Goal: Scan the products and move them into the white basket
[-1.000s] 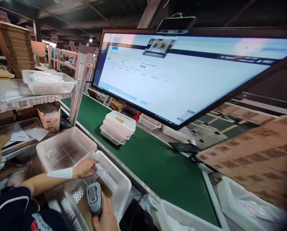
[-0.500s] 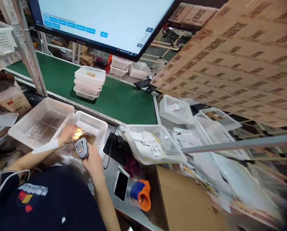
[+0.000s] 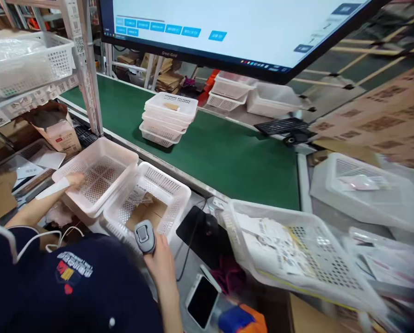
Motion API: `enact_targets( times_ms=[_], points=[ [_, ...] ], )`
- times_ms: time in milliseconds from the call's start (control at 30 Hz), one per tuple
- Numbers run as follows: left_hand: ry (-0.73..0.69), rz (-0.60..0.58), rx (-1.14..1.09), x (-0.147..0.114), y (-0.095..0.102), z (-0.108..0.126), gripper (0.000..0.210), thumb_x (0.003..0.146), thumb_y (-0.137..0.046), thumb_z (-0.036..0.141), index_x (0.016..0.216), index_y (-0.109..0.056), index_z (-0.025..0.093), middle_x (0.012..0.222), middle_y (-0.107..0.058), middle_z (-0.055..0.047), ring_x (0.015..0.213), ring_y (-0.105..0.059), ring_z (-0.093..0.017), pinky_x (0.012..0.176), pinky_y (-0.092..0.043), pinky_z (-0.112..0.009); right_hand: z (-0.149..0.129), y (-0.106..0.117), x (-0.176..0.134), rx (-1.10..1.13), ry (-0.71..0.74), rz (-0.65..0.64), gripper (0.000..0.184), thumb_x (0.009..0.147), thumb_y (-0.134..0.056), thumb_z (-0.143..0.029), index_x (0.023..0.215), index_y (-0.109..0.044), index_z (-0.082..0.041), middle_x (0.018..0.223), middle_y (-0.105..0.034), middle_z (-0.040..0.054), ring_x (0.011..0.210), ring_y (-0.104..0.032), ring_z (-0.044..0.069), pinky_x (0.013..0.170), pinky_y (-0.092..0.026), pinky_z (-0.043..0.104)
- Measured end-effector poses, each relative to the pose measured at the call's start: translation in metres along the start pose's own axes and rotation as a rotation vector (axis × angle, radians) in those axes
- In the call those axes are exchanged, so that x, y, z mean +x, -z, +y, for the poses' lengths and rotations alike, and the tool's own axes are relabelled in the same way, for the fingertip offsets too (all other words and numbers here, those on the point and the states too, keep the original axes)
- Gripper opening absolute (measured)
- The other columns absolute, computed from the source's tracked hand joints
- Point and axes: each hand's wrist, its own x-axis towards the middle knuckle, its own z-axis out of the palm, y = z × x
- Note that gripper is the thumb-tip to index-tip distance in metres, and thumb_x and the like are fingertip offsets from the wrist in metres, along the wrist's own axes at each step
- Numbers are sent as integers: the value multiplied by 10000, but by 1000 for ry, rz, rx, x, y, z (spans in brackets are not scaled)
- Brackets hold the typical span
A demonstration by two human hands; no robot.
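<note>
My right hand (image 3: 163, 259) is wrapped round a grey handheld scanner (image 3: 145, 237) with its head up, at the near side of a white perforated basket (image 3: 179, 196). Inside that basket lie a brown cardboard piece (image 3: 147, 213) and a clear plastic bag (image 3: 139, 195). My left hand (image 3: 75, 179), white tape round its wrist, reaches over the near-left rim into a second white basket (image 3: 118, 152), where a bare perforated floor shows. Its fingers are blurred and partly hidden, so whether they hold anything cannot be seen. The two baskets touch side by side.
A green conveyor (image 3: 220, 152) carries stacked white trays (image 3: 170, 113) under a large monitor (image 3: 200, 64). To the right are a black mouse pad (image 3: 189, 226), a phone (image 3: 202, 303), an orange-blue roll (image 3: 243, 320) and a basket of printed bags (image 3: 279, 240). A shelf post (image 3: 85, 69) rises left.
My left hand has moved from the lit spot in front of the scanner to the left basket. The scanner's orange light is off. The view has swung left, shifting everything rightward.
</note>
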Motion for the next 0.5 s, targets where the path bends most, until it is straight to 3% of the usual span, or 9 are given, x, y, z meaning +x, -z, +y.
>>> enact_targets(
  times_ms=[100,200,300,400,500],
  points=[
    [65,-68,26,-11,0,-17,283,683,-753,-29,623,-541,149,469,-316,108,533,-309,-109,673,-412,-197,-12,-1,8,34,42,5,640,838,-549,-25,1434,-616,-250,1213,-651,69,1025,-678,250,802,-461,320],
    [39,-29,15,-12,-1,-5,205,719,-784,-5,723,-616,115,566,-474,68,610,-406,-113,736,-438,-208,-25,5,16,57,88,-20,660,832,-561,-38,1454,-610,-255,1220,-646,71,1071,-679,261,842,-483,329],
    [-61,81,-22,-7,-5,28,231,805,-771,77,1029,-714,69,914,-698,-59,847,-600,-196,899,-509,-295,-42,16,22,60,135,-76,704,834,-596,-84,1517,-567,-253,1279,-629,83,1091,-687,273,845,-507,332],
    [-209,167,-65,-6,-17,71,441,851,-745,166,1285,-698,98,1247,-710,-148,1130,-660,-299,1066,-513,-396,-63,28,28,49,169,-76,745,820,-631,-108,1548,-540,-238,1343,-616,99,1125,-689,283,876,-534,334],
    [-389,182,-121,-8,-37,112,407,913,-696,280,1294,-712,136,1252,-722,-160,1195,-674,-327,1104,-521,-436,-80,41,33,51,200,-63,776,839,-633,-125,1596,-484,-215,1381,-611,114,1189,-675,288,955,-546,349]
  ],
)
